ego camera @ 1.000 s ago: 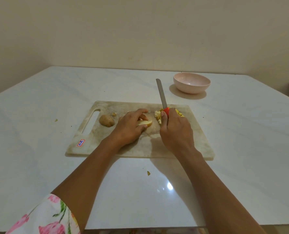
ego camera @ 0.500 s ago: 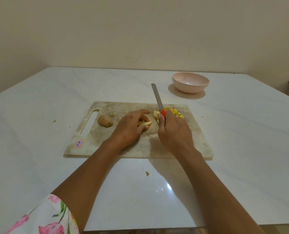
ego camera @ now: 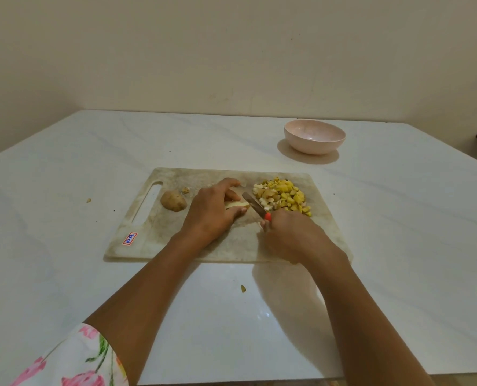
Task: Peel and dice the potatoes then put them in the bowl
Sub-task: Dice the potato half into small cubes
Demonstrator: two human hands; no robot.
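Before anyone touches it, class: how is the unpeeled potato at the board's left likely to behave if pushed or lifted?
The unpeeled potato looks rounded, so a push would probably roll or wobble it on the flat cutting board. Its matte brown skin suggests a dry, non-slippery grip. It seems solid, likely stiff.

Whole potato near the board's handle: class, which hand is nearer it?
Left. The left hand sits just right of the potato; the right hand, gripping the knife, is farther right.

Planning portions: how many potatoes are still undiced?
2: a brown unpeeled potato by the worn cutting board's handle slot, and a pale peeled potato piece under the left hand; the hand may hide more.
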